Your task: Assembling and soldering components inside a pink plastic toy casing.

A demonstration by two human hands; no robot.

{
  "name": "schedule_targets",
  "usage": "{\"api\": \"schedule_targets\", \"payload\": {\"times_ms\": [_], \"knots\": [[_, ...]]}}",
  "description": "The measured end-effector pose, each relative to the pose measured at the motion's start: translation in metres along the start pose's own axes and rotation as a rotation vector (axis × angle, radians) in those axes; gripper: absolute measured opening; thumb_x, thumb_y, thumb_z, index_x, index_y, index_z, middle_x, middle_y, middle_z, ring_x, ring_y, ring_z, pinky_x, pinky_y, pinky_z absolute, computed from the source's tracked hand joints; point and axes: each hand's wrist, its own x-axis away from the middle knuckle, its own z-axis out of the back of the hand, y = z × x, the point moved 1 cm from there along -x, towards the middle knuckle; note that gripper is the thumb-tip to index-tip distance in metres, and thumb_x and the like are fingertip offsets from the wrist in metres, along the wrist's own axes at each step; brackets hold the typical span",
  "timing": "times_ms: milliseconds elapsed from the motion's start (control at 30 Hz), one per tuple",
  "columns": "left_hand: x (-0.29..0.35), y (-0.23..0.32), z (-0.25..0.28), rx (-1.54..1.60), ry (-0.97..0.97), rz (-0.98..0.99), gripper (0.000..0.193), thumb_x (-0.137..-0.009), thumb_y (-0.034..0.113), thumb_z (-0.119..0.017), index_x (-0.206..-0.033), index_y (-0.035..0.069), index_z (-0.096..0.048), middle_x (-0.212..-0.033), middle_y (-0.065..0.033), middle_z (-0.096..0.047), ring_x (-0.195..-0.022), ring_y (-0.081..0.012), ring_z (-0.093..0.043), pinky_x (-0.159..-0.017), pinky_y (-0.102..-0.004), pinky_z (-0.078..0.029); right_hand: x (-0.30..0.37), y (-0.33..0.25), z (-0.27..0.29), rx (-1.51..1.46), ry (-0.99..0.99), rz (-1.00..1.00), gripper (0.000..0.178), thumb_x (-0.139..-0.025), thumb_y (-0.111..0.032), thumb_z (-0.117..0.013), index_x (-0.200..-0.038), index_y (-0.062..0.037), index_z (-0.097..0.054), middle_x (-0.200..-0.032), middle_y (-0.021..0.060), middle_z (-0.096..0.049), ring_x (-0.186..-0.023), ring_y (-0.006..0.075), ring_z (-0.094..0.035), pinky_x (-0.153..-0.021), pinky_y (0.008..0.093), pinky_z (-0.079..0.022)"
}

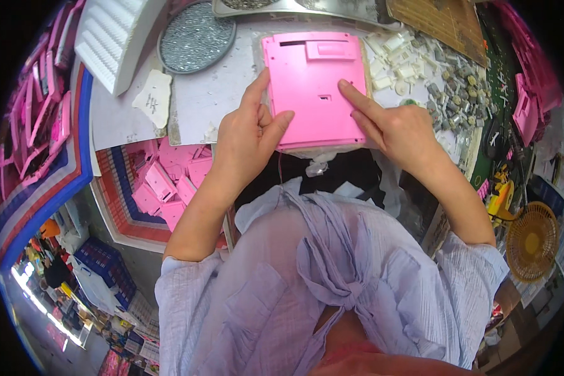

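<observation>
A flat pink plastic back cover (310, 78) lies face down on the white worktable (207, 100), with a raised hatch near its far edge. My left hand (247, 135) grips its left edge, thumb on top and fingers along the side. My right hand (391, 122) rests on the cover's right part, the index finger pressing the surface near a small slot.
A round tray of small metal screws (196, 37) and a white ribbed foam block (116, 37) sit at the far left. White and grey small parts (420, 62) lie to the right. Pink covers fill a bin (169, 182) at lower left; more are stacked at both sides. A small fan (532, 241) stands right.
</observation>
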Motion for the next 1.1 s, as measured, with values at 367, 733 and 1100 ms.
{"api": "schedule_targets", "payload": {"times_ms": [367,733,1100], "knots": [[-0.087,-0.067,0.100,-0.854,0.370,-0.156,0.014,-0.085,0.017,-0.074,-0.089,0.004,-0.075,-0.088,-0.0113,-0.069,-0.088,-0.0339,-0.066,-0.081,-0.0442,-0.051,-0.109,-0.037,0.089,0.330,-0.389,0.434,0.016,-0.083,-0.020,-0.067,-0.080,-0.0069,-0.075,-0.078,0.0158,-0.073,-0.076,0.0332,-0.073,-0.064,0.0452,-0.058],[-0.096,-0.078,0.094,-0.712,0.516,-0.264,0.022,-0.092,0.020,-0.068,-0.083,0.001,-0.064,-0.082,-0.0156,-0.064,-0.080,-0.0365,-0.062,-0.073,-0.0470,-0.048,-0.268,-0.075,-0.024,0.342,0.315,0.584,0.021,-0.084,-0.021,-0.060,-0.078,-0.0097,-0.076,-0.083,0.0057,-0.071,-0.098,0.0251,-0.059,-0.084,0.0434,-0.044],[-0.092,-0.064,0.100,-0.561,0.405,-0.117,0.016,-0.088,0.017,-0.071,-0.085,0.002,-0.071,-0.082,-0.0159,-0.069,-0.079,-0.0350,-0.067,-0.073,-0.0449,-0.050,-0.283,-0.065,-0.024,0.283,0.401,0.573,0.019,-0.085,-0.021,-0.059,-0.082,-0.0120,-0.076,-0.082,0.0047,-0.073,-0.091,0.0232,-0.063,-0.079,0.0418,-0.045]]}}
